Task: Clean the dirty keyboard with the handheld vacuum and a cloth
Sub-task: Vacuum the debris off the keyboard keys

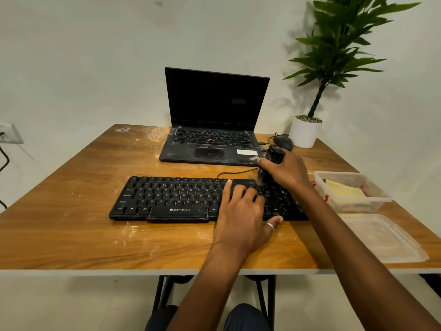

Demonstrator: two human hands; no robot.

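Vacuum (274,155) in right hand (287,173), touching keyboard (171,197)

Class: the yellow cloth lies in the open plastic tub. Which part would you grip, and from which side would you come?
Pinch the cloth by its exposed top layer, coming down from above. The walls of the tub close it in on every side, while the lid lies off beside it, so the open top is probably the only free way in.
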